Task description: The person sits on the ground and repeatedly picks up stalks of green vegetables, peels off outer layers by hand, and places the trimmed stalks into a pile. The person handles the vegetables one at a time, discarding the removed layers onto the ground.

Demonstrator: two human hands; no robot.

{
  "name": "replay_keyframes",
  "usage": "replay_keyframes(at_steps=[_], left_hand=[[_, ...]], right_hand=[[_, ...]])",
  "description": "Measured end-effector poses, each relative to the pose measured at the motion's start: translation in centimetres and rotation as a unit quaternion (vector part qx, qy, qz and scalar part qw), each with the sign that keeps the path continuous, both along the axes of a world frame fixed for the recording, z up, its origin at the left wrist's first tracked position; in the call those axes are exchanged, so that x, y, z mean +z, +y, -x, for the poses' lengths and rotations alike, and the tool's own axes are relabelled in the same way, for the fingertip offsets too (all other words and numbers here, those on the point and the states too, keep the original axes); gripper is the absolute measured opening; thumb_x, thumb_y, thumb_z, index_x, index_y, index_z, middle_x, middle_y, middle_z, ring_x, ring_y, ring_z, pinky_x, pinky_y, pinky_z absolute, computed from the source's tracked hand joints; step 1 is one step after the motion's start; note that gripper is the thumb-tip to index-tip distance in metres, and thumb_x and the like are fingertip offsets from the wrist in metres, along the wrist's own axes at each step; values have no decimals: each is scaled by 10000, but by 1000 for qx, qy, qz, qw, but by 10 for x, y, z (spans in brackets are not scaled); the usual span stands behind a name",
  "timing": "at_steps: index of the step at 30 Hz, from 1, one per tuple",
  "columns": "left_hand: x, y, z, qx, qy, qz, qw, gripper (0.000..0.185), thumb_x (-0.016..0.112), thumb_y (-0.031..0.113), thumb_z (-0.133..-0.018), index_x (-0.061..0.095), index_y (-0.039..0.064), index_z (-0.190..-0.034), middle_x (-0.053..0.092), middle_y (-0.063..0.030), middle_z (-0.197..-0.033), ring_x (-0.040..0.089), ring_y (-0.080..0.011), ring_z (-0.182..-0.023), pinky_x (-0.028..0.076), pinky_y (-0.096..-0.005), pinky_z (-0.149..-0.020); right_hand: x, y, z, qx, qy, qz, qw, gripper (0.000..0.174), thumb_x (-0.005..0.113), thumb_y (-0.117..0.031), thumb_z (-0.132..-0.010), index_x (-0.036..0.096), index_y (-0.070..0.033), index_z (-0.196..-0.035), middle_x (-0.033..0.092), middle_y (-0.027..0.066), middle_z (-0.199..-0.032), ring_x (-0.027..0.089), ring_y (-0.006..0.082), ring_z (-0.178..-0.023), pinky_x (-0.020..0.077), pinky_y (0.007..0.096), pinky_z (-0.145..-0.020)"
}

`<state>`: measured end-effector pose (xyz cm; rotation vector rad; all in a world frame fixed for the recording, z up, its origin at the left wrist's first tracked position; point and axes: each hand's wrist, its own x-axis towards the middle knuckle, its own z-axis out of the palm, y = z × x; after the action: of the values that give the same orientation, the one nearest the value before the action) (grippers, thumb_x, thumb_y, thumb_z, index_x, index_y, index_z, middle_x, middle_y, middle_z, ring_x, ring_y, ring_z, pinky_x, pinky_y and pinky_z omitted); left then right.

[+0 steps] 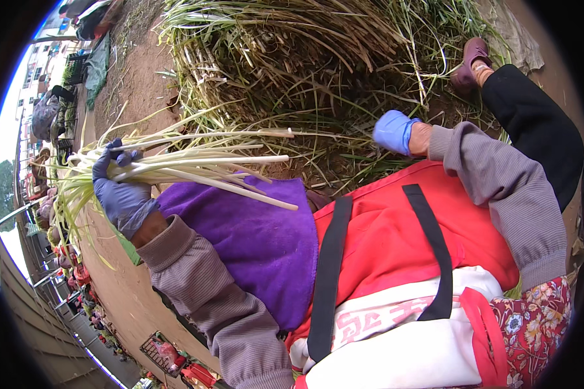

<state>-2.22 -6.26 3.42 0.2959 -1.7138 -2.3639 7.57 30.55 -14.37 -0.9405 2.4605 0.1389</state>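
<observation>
My left hand [124,187], in a blue-violet glove, grips a loose bundle of long pale stalks [214,167] with yellow-green leaves. The white stalk ends point right, above a purple cloth [253,243] over my lap; the leaves hang at the left. My right hand [394,132], in a lighter blue glove, is curled and slightly blurred at the right, apart from the bundle. Its fingertips are hidden, so whether it holds anything cannot be told. Beyond both hands lies a large heap of similar stalks and leaves [282,63], with brownish stems and scattered trimmings.
My leg in black trousers [530,116] and a maroon shoe [472,61] extend at the upper right beside the heap. Bare brown ground [121,287] runs along the left. A black crate [163,352] stands at the lower left. People and produce fill the far left.
</observation>
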Motion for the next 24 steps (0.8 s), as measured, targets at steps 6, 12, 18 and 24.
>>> replay_keyframes(at_steps=[6, 12, 18, 24], left_hand=[[22, -18, -25, 67, 34, 26, 997, 290, 494, 162, -708, 541, -41, -910, 556, -166, -914, 543, -226, -844, 421, -354, -793], [16, -5, -20, -39, 66, -87, 993, 305, 472, 142, -733, 498, -75, -945, 546, -111, -788, 520, -189, -713, 408, -338, -753], [25, -15, -10, 57, 120, -57, 990, 311, 497, 67, -672, 478, -89, -940, 547, -113, -814, 508, -177, -685, 395, -311, -726], [17, -38, -26, -116, 122, -215, 962, 317, 511, 63, -655, 484, -132, -904, 522, -97, -749, 407, -119, -600, 332, -251, -664]], right_hand=[[30, -2, 53, -43, -120, 175, 976, 190, 479, -153, -676, 573, 3, -730, 552, 169, -631, 546, 308, -588, 444, 349, -549], [115, -85, 98, -80, 6, 650, 755, 488, 449, -443, -751, 521, -11, -966, 543, 174, -898, 526, 276, -835, 405, 321, -737], [97, -146, 80, -77, -136, 562, 812, 332, 450, -359, -783, 554, -51, -853, 534, 111, -604, 542, 253, -609, 435, 337, -562], [58, -98, 65, -314, -335, 636, 619, 361, 439, -359, -809, 588, -30, -813, 416, 33, -441, 404, 95, -380, 372, 240, -408]])
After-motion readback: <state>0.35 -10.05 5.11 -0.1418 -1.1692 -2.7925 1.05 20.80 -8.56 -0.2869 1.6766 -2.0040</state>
